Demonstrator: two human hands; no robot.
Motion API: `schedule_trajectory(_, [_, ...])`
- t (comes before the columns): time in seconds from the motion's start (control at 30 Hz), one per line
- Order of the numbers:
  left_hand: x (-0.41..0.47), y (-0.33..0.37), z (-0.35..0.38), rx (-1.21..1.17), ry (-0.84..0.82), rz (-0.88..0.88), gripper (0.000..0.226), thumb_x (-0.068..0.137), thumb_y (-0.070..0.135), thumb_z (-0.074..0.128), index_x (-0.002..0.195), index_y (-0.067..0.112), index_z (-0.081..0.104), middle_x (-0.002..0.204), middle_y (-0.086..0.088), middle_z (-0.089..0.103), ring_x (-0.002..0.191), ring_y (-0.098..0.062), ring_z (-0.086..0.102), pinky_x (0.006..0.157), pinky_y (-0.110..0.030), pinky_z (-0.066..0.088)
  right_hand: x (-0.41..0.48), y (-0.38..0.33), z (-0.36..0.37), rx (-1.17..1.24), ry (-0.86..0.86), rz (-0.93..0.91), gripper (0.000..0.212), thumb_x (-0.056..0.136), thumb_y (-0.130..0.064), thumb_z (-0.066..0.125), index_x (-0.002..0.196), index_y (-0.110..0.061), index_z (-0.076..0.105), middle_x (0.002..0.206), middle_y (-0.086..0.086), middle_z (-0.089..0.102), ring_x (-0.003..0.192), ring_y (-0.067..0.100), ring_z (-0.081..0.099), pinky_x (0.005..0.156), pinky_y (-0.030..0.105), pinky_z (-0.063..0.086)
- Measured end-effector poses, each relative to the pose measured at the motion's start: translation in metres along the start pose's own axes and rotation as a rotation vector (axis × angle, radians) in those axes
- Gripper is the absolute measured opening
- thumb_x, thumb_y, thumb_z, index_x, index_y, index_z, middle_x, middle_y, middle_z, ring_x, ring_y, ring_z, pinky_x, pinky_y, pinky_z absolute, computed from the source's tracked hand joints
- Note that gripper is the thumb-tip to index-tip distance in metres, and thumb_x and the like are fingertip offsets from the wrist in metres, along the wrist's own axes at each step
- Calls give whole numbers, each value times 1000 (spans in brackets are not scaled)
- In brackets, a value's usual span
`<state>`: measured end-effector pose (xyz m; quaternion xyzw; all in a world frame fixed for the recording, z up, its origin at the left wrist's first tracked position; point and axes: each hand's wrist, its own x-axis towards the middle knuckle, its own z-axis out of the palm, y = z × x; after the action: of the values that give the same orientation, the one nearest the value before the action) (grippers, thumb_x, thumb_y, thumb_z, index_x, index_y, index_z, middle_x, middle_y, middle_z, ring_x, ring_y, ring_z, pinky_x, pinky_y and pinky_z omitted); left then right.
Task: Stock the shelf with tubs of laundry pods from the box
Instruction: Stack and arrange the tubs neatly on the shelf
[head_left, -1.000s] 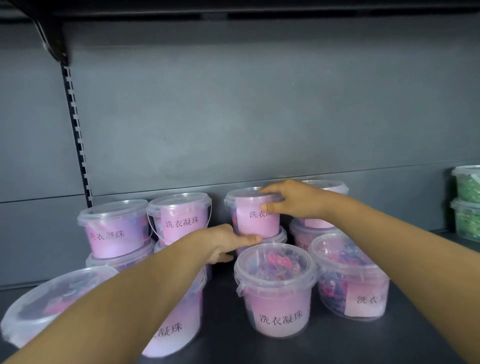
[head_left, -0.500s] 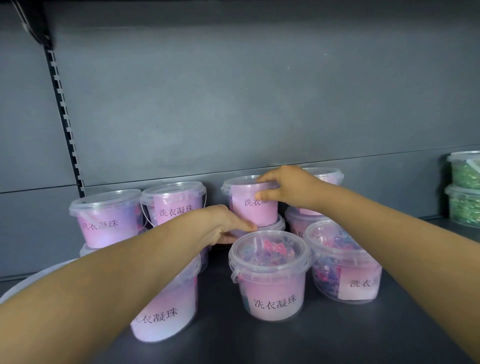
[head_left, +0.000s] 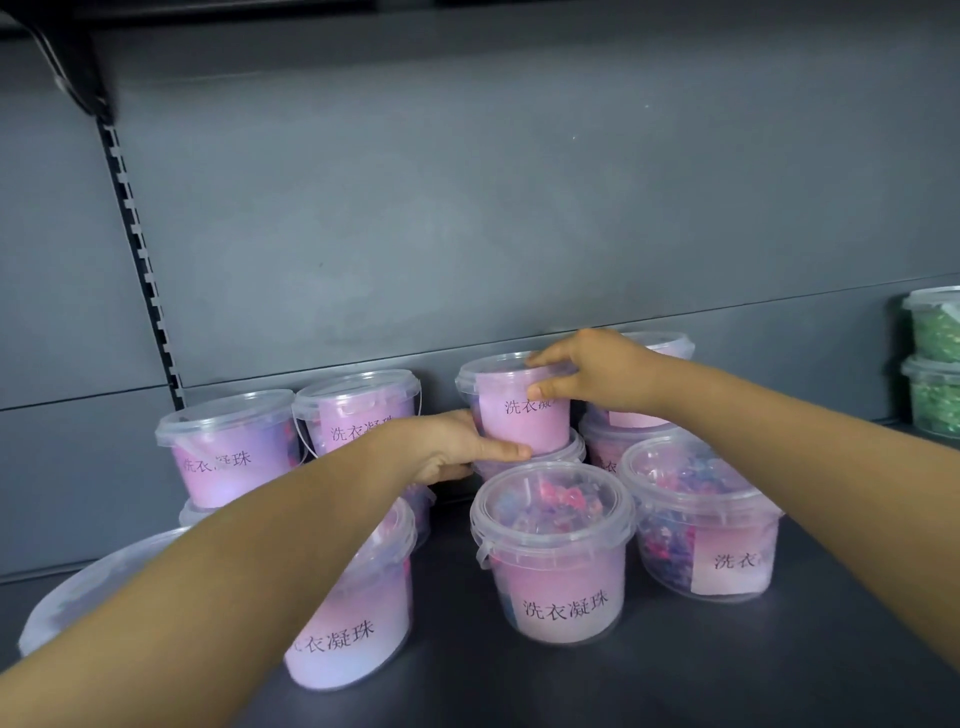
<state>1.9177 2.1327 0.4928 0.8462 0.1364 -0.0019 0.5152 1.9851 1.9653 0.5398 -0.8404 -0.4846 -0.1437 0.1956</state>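
Observation:
Several clear tubs of pink and blue laundry pods with pink labels stand on the dark shelf (head_left: 675, 675), some stacked two high at the back. My right hand (head_left: 587, 369) grips the rim of the upper middle tub (head_left: 519, 415), thumb on its front and fingers over the lid. My left hand (head_left: 447, 447) holds the base of that same tub from the left, thumb lying across the lid of the tub beneath it (head_left: 540, 460). A front tub (head_left: 556, 551) stands just before them. The box is out of view.
Two green-pod tubs (head_left: 935, 364) are stacked at the far right of the shelf. A slotted upright (head_left: 140, 260) runs down the grey back panel on the left. A tub (head_left: 78, 587) lies at the lower left edge, partly behind my left arm.
Both hands stay on the upper middle tub. My left hand has slid forward so its fingers reach the tub's base. The view has shifted slightly.

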Motion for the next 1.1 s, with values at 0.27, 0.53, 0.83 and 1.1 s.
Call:
schedule_trajectory(0.27, [5, -7, 3, 15, 29, 99, 56, 76, 17, 76, 123, 27, 46, 126, 0, 60, 117, -15, 57, 95, -33, 50, -1, 2, 7, -1, 60, -12, 49, 88, -36, 60, 132, -15, 54, 137, 2, 55, 125, 19, 49, 99, 22, 33])
schedule_trajectory(0.53, [13, -11, 5, 120, 205, 58, 113, 27, 56, 81, 128, 23, 43, 122, 4, 60, 109, -15, 61, 89, -39, 55, 0, 4, 9, 15, 74, -11, 50, 87, -38, 62, 131, -16, 54, 136, 2, 55, 124, 18, 51, 96, 21, 34])
schedule_trajectory(0.83, [7, 0, 12, 76, 257, -42, 56, 72, 28, 79, 121, 15, 54, 109, 1, 61, 99, -14, 57, 73, -24, 50, 2, 5, 11, 197, 39, -10, 46, 87, -28, 63, 131, -14, 55, 134, 1, 56, 119, 13, 53, 83, 9, 32])
schedule_trajectory(1.1, [-2, -3, -3, 13, 381, 67, 80, 68, 45, 78, 129, 16, 34, 118, 5, 49, 105, -16, 49, 77, -29, 46, -8, 3, 18, 184, 217, 48, 50, 84, -28, 68, 129, -9, 53, 124, 8, 59, 102, 20, 54, 70, 13, 29])
